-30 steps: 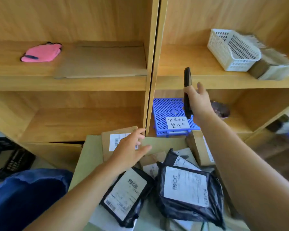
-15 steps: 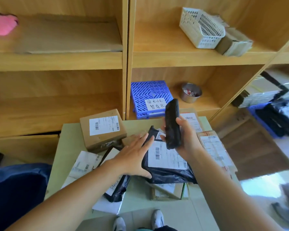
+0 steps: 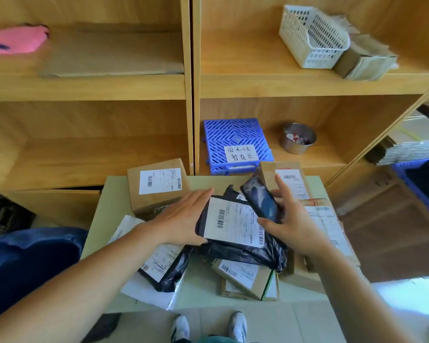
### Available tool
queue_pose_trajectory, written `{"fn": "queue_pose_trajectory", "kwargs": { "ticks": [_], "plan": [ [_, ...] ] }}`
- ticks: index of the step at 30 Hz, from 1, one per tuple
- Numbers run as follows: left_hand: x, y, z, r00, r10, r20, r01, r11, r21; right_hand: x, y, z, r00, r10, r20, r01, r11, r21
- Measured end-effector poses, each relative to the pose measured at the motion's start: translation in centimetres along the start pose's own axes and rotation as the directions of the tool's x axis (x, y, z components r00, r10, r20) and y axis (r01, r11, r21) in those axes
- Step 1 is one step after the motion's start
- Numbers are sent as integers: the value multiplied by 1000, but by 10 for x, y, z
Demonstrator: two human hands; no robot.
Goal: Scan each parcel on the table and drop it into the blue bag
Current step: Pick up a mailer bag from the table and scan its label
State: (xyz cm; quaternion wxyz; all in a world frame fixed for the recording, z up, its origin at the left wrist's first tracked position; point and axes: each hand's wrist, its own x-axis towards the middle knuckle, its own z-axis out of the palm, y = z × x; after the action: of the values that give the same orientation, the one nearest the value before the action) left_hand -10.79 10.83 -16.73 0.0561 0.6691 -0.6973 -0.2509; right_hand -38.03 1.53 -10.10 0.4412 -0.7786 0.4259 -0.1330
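Black plastic mailer w/ white barcode label (image 3: 233,226) is seen lying on top of the parcel pile, mid pale-green table (image 3: 114,194). L hand (image 3: 183,219) is laid flat on the mailer's left edge, fingers straight, nothing grasped. Black handheld scanner (image 3: 260,201) is gripped by R hand (image 3: 292,224), thumb curled on its lower end and fingers behind it. It is held tilted just over the label's upper right corner, screen toward the camera. Dark blue bag (image 3: 27,258) is seen low at left beside the table, apart from the mailer. Brown cardboard box w/ label (image 3: 156,186) sits at the table's back left. A 2nd black mailer (image 3: 166,268) lies front left, and a small flat cardboard parcel (image 3: 245,276) is partly pinned under the top mailer. Blue slatted plastic crate (image 3: 235,142) and a metal cup (image 3: 299,138) are seen on the wooden shelf behind.
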Motion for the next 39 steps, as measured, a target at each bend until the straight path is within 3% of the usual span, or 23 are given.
{"fn": "queue_pose_trajectory", "kwargs": {
  "ticks": [2,4,6,11,21,25,29,33,37,39],
  "plan": [
    [-2,-2,-24,1000,2,-30,-2,1000,16,2,-5,-8,991,-64,119,109,899,-425],
    [-6,-7,-50,999,6,-51,-1,996,91,5,-10,-10,975,-109,192,211,719,-663],
    [-12,-11,-73,998,-6,-60,17,981,193,6,-15,-10,965,-138,222,257,657,-708],
    [-29,-18,-107,997,-55,-63,73,939,335,17,-21,-6,953,-208,220,303,644,-702],
    [-61,-12,-125,989,-105,-106,140,900,414,33,-34,8,889,-314,333,456,655,-602],
    [-72,-10,-125,982,-130,-139,176,896,408,37,-33,14,883,-328,335,460,747,-481],
    [-82,-12,-123,976,-159,-149,208,886,414,39,-21,25,889,-296,350,348,933,-94],
    [-89,-15,-123,968,-198,-157,246,882,403,31,-12,40,884,-228,408,107,949,298],
    [-95,-17,-124,959,-232,-164,279,873,399,25,-18,56,900,-195,389,26,917,399],
    [-97,-19,-126,958,-234,-166,282,873,398,25,-24,58,903,-221,367,103,944,313]
  ]
}}
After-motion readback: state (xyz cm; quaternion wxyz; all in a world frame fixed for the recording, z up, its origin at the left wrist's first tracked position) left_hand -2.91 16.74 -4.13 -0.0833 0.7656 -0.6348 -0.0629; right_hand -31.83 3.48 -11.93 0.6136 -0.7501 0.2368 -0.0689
